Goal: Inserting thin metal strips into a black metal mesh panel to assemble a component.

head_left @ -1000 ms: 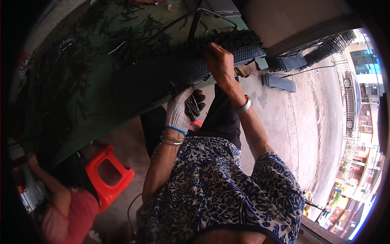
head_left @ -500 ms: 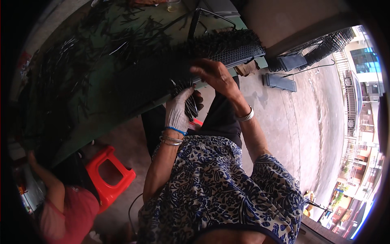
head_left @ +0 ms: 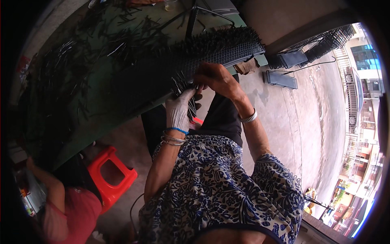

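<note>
My left hand (head_left: pixel 179 110), in a white knit glove with a blue cuff edge, is closed round a bundle of thin black strips (head_left: pixel 179 84). Their ends stick out above and below the fist. My bare right hand (head_left: pixel 220 82) meets the top of that bundle, its fingertips drawn together beside the left thumb. Whatever they pinch is too dark and small to make out. Just beyond both hands lies a long dark panel full of small holes (head_left: pixel 240 53). A dense row of short black strips (head_left: pixel 219 40) stands up along its far side.
Loose black strips (head_left: pixel 130 44) are scattered over the green table (head_left: pixel 91 132). A black metal frame (head_left: pixel 194 20) stands at the back. A red plastic stool (head_left: pixel 105 195) and a person in a red top (head_left: pixel 79 211) are at lower left. Dark trays (head_left: pixel 281 79) rest on the floor at right.
My right hand has come down and left from above the panel to the bundle, and its fingers have closed. My left hand keeps its hold, almost unmoved.
</note>
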Tool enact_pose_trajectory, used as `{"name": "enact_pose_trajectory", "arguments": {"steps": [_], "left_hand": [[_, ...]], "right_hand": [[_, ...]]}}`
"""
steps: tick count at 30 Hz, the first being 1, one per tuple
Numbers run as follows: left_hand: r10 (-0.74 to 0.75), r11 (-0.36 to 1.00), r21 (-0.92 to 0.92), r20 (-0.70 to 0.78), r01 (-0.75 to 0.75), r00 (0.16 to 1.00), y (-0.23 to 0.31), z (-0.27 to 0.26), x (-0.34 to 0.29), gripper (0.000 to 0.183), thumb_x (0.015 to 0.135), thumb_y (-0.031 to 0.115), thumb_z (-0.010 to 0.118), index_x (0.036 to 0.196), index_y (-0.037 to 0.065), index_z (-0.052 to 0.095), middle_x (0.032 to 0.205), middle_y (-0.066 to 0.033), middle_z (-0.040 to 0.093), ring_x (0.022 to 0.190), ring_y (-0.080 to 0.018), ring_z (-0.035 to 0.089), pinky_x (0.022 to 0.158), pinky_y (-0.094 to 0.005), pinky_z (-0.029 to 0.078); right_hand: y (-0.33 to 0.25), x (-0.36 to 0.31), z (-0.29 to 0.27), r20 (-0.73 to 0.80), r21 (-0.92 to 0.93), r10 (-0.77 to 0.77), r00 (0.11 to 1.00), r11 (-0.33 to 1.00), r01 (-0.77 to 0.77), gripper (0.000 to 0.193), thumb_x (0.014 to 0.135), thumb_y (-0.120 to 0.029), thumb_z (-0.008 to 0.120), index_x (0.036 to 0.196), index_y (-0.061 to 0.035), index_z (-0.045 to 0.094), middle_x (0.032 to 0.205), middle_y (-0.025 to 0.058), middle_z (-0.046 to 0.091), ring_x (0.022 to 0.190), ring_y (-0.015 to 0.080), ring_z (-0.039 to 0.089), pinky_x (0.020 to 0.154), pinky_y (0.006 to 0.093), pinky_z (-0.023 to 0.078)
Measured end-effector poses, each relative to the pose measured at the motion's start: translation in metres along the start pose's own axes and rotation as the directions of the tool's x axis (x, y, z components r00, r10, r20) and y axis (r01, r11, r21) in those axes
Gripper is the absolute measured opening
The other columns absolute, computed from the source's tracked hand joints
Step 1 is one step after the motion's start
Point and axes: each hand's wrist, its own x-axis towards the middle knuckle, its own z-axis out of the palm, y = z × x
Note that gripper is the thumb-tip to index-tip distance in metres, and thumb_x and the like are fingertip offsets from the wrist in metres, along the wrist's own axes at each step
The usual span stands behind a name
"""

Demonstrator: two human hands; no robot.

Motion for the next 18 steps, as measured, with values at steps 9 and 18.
{"name": "enact_pose_trajectory", "arguments": {"steps": [9, 18], "left_hand": [[-0.209, 0.934, -0.28, 0.071, 0.221, 0.975, -0.014, -0.013, 0.024, 0.015, 0.091, 0.016, 0.062, 0.102, 0.007, 0.064, 0.094, -0.0086, 0.069, 0.084, -0.024, 0.068, 0.068, -0.0393, 0.055], [-0.299, 0.878, -0.329, 0.189, 0.347, 0.936, -0.023, -0.015, 0.029, 0.016, 0.095, 0.021, 0.057, 0.104, 0.009, 0.063, 0.103, -0.0114, 0.068, 0.096, -0.0289, 0.066, 0.081, -0.0479, 0.055]], "right_hand": [[0.001, 0.002, -0.009, -0.574, -0.371, -0.391, 0.72, 0.908, 0.198, 0.003, 0.09, -0.003, 0.06, 0.092, -0.0008, 0.06, 0.081, 0.0072, 0.068, 0.074, 0.0131, 0.066, 0.069, 0.0251, 0.051], [0.019, 0.029, -0.021, -0.484, -0.689, -0.64, 0.597, 0.699, 0.19, 0.004, 0.09, -0.003, 0.061, 0.091, -0.0009, 0.058, 0.075, 0.0102, 0.064, 0.068, 0.0187, 0.066, 0.061, 0.0285, 0.049]]}}
